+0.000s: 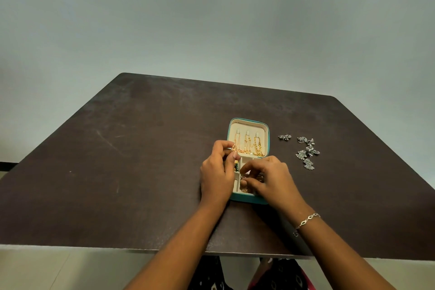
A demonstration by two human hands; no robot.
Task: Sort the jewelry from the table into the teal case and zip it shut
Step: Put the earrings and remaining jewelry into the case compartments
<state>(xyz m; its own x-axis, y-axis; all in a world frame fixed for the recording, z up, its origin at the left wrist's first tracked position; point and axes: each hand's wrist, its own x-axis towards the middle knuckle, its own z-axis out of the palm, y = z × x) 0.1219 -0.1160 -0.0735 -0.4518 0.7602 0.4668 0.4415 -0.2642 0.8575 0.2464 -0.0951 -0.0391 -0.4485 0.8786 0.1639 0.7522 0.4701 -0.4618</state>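
Case (244, 199) open, long axis away, left hand (217, 178) and right hand (273, 179) pinching gold jewelry (245, 189)

Teal case (247, 200) lies open on the dark counter (141, 160), lid flat on the far side. Three gold chains (247, 146) hang from pegs on the cream lid lining. My left hand (217, 172) is at the case's left edge, thumb and forefinger pinching a small gold piece (233, 148) near the hinge. My right hand (273, 178) is over the near compartments, fingers curled down into gold items; grasp unclear. Silver bracelet (307, 220) on right wrist. Silver jewelry (307, 153) lies on the counter right of the case, apart from it.
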